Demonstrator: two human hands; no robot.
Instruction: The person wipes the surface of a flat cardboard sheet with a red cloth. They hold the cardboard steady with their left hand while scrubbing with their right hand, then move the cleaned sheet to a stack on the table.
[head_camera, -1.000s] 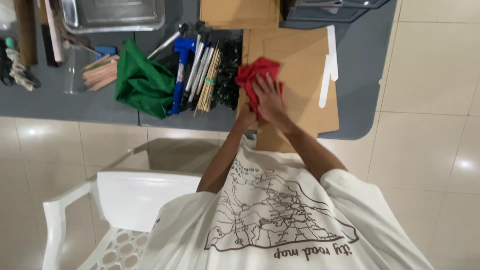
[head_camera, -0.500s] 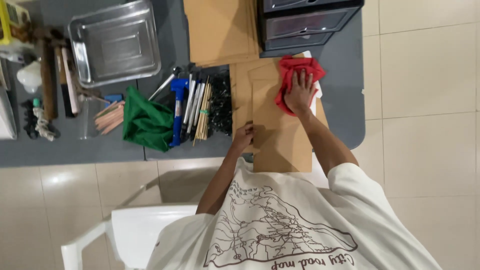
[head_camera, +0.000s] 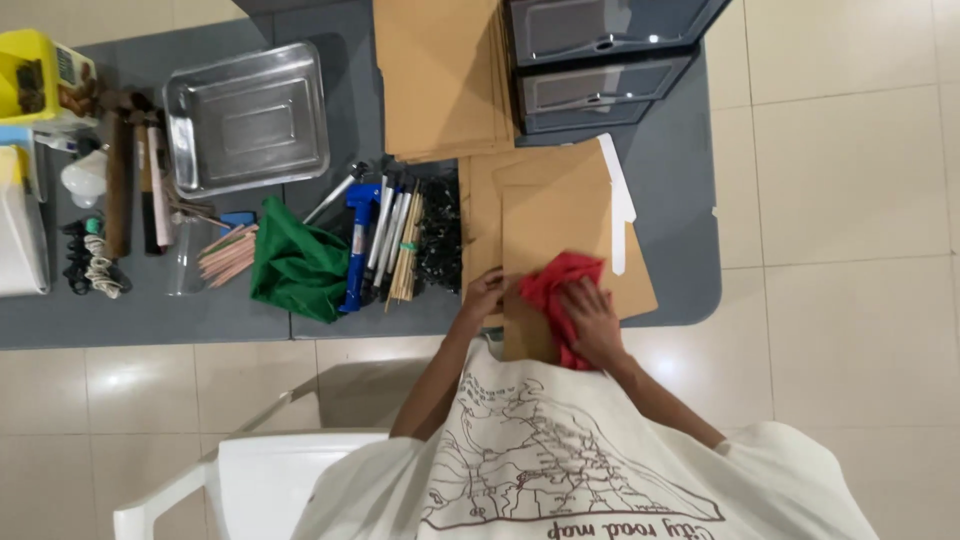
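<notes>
1. The step in hand looks like wiping a flat brown cardboard sheet with a crumpled red cloth. To do that well I'd keep the palm flat on the cloth so it doesn't bunch, and run long strokes along the sheet instead of little scrubs.
2. The other hand matters just as much: pin the near left edge of the cardboard so it doesn't skate around on the grey tabletop.
3. Right hand: lying on top of the red cloth, fingers mostly spread and pressing down, more a flat push than a clenched grab. The cloth sits at the near end of the cardboard, close to the table edge.
4. Left hand: resting on the near left edge of the same cardboard, fingers curled lightly. Can't honestly tell whether it pinches the edge or just presses on it.
5. Stuff nearby: a bunched green cloth off to the left, a row of pens and sticks between it and the cardboard, and a shallow metal tray farther back.
</notes>
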